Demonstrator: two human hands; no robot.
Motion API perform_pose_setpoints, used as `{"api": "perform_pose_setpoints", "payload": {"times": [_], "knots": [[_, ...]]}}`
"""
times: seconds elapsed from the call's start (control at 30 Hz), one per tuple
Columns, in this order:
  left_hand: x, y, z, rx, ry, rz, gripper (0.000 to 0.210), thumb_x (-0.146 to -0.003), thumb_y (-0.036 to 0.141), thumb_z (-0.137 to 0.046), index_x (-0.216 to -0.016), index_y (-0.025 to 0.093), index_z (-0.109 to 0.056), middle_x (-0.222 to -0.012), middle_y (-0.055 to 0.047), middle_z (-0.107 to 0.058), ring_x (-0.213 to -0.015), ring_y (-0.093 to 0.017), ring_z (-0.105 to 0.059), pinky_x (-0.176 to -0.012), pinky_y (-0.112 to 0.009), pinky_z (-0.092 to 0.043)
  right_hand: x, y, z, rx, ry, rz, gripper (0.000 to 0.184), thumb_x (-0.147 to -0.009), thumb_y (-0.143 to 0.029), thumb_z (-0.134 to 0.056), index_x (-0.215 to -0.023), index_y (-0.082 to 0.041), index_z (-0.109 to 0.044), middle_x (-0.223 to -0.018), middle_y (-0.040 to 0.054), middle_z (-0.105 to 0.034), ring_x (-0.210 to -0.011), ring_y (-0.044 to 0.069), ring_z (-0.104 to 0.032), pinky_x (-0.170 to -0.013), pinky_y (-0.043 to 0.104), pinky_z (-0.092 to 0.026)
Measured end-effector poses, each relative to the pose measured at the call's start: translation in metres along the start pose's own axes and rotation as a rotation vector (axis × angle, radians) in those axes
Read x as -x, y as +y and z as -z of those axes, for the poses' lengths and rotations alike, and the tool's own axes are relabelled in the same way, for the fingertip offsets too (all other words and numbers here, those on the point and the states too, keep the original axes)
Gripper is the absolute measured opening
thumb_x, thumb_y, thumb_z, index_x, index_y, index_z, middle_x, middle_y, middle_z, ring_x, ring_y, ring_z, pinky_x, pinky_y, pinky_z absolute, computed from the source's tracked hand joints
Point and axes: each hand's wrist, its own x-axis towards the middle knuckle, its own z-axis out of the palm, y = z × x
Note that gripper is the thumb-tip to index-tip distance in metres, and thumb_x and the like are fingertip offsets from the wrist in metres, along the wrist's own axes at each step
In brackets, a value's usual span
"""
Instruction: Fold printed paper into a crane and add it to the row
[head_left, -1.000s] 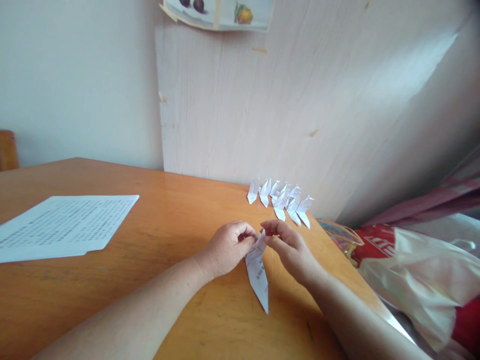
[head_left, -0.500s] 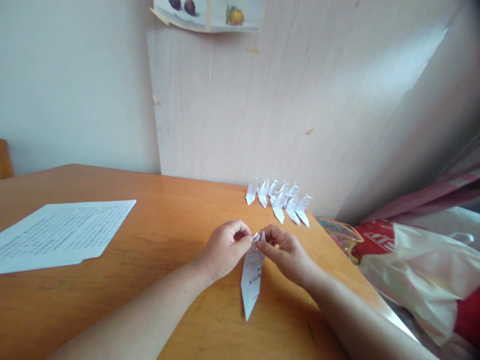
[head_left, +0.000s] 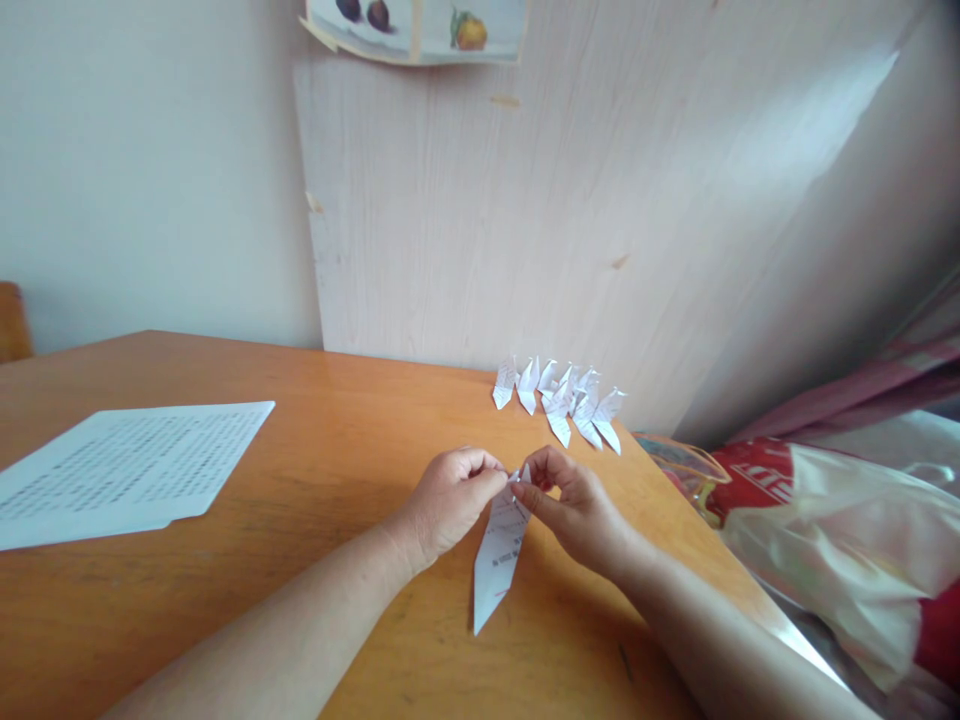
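Between my two hands is a folded piece of white paper (head_left: 499, 560) with printed marks, narrow and pointed at its near end. My left hand (head_left: 459, 500) pinches its upper end from the left, thumb against fingertips. From the right, my right hand (head_left: 574, 508) pinches the same end, its thumb on the paper and the fingers curled behind. The small folds at the top are partly hidden by the fingertips. Farther back, near the wall, several folded white paper figures (head_left: 557, 408) stand grouped, each with pointed tips.
Printed white sheets (head_left: 142, 465) lie stacked on the left of the wooden table (head_left: 337, 430). Past the table's right edge are a red and cream plastic bag (head_left: 832, 540) and pink cloth (head_left: 840, 390). A light wood-grain panel (head_left: 465, 220) rises behind the table.
The near tip of the folded paper has swung to the left. Both hands keep their pinch at its top, with the left hand shifted very slightly.
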Motion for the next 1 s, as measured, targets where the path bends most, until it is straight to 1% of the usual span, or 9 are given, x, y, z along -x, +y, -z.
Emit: {"api": "perform_pose_setpoints", "payload": {"times": [0.17, 0.4, 0.7, 0.83, 1.0], "knots": [[0.0023, 0.005, -0.0008, 0.183, -0.027, 0.11, 0.02, -0.082, 0.035, -0.061, -0.074, 0.017, -0.067, -0.075, 0.0, -0.064, -0.078, -0.018, -0.054, -0.071, -0.03, -0.037, 0.0001, 0.0004, 0.0003, 0.009, -0.018, 0.011, 0.008, -0.09, -0.025, -0.063, -0.086, -0.02, -0.058, -0.077, -0.001, -0.058, -0.072, 0.014, -0.053, -0.068, 0.029, -0.042], [0.0004, 0.0035, 0.0005, 0.357, -0.029, 0.166, 0.016, -0.075, 0.031, -0.07, -0.074, 0.015, -0.067, -0.074, 0.0, -0.063, -0.08, -0.017, -0.052, -0.079, -0.031, -0.037, 0.0004, 0.0011, 0.0006, 0.007, -0.029, 0.014, 0.006, -0.09, -0.024, -0.063, -0.087, -0.02, -0.059, -0.078, -0.0009, -0.058, -0.074, 0.014, -0.054, -0.07, 0.029, -0.042], [-0.002, -0.0036, -0.0003, 0.408, -0.038, 0.18, 0.014, -0.074, 0.029, -0.069, -0.07, 0.016, -0.065, -0.07, 0.001, -0.058, -0.077, -0.016, -0.048, -0.078, -0.031, -0.034, 0.0001, -0.0008, -0.0002, 0.014, -0.034, 0.018, 0.007, -0.09, -0.026, -0.063, -0.088, -0.02, -0.06, -0.077, -0.0008, -0.06, -0.073, 0.014, -0.054, -0.07, 0.029, -0.042], [-0.0023, -0.0035, -0.0002, 0.426, -0.056, 0.168, 0.012, -0.074, 0.028, -0.068, -0.07, 0.017, -0.066, -0.072, 0.001, -0.059, -0.077, -0.016, -0.048, -0.078, -0.031, -0.034, -0.0001, -0.0031, -0.0008, 0.012, -0.044, 0.012, 0.01, -0.092, -0.029, -0.062, -0.089, -0.02, -0.061, -0.077, -0.0005, -0.06, -0.072, 0.014, -0.054, -0.07, 0.028, -0.042], [-0.0019, -0.0007, 0.0, 0.448, -0.049, 0.173, 0.012, -0.072, 0.027, -0.068, -0.067, 0.017, -0.065, -0.069, 0.002, -0.057, -0.075, -0.016, -0.048, -0.077, -0.031, -0.034, -0.0002, -0.0049, -0.0016, 0.04, -0.022, 0.028, 0.016, -0.095, -0.035, -0.06, -0.089, -0.02, -0.063, -0.075, -0.0004, -0.06, -0.071, 0.014, -0.053, -0.068, 0.027, -0.042]]}}
